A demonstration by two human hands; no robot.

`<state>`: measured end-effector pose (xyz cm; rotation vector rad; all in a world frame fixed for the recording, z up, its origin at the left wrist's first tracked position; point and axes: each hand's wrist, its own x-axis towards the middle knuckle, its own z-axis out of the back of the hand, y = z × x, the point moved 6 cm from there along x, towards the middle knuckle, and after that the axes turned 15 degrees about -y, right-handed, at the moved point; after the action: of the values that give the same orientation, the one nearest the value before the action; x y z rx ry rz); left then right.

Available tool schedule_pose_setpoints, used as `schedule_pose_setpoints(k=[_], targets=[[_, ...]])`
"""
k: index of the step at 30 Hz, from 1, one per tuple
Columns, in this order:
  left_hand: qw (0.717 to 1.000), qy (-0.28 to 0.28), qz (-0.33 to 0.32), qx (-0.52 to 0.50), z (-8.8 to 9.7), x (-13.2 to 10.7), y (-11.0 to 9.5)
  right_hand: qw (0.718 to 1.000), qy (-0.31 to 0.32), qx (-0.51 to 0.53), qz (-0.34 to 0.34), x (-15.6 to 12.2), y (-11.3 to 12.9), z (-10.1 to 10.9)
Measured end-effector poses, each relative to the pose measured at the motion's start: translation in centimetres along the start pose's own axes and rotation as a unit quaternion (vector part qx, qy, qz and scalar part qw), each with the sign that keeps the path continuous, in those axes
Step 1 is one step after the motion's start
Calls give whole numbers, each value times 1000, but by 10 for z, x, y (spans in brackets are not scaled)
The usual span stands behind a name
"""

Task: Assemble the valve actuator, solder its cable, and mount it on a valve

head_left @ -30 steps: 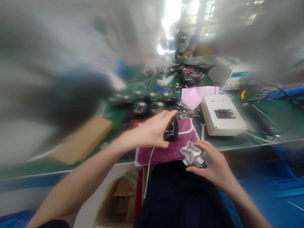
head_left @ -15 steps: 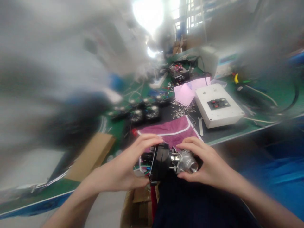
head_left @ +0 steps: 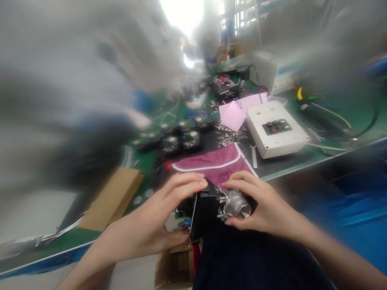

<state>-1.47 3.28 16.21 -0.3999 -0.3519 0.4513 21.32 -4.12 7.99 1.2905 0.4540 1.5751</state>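
Held between my hands is an assembly of a black housing point(head_left: 207, 215) and a silvery metal valve body point(head_left: 236, 204) with a round threaded opening. Thin metal posts join the two parts. My left hand point(head_left: 163, 211) grips the housing, fingers over its top and thumb low on its near side. A green circuit board and small coloured wires show at the housing's left, partly covered by that hand. Thumb and fingers of my right hand point(head_left: 261, 203) close around the valve body. Under and behind the assembly lies a purple cloth point(head_left: 211, 162) with white edging.
Behind the cloth are loose nuts and screws point(head_left: 229, 139), an open-end wrench point(head_left: 253, 156), a white box point(head_left: 278, 137) with a black switch panel, and pink paper point(head_left: 232, 114). Several black units point(head_left: 190, 139) stand to the left, near a cardboard piece point(head_left: 111, 199).
The assembly has turned in my hands, so the housing's face is at a different angle. My left hand has shifted slightly lower. The background has moved a little to the left.
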Motion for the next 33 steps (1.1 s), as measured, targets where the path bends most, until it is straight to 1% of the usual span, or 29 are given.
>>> schedule_pose_setpoints(k=[8,11,15,18,20,22,24,26,29,33], targets=[[999,13,0,-31,-5,-2,-3,999,25,28,-6,-2,3,-7],[999,3,0,-48,-6,-5,-1,999,20,34,-12,-1,3,-7],[999,-14,6,-38,-6,-10,3,998,11,55,-19,-1,0,-8],[999,3,9,-44,-7,-10,5,996,26,79,-24,-2,0,-14],[999,15,7,-49,-7,-7,7,995,22,86,-33,-1,-2,-17],[999,12,6,-43,-6,-3,11,995,10,87,-50,1,-7,-20],[999,1,11,-34,-5,3,18,993,0,91,-71,5,-14,-25],[999,4,17,-31,-4,9,27,992,-17,96,-77,10,-21,-30],[999,18,14,-35,-2,21,38,993,-48,92,-60,15,-31,-37],[999,43,4,-31,1,34,43,996,-65,59,-30,20,-40,-44]])
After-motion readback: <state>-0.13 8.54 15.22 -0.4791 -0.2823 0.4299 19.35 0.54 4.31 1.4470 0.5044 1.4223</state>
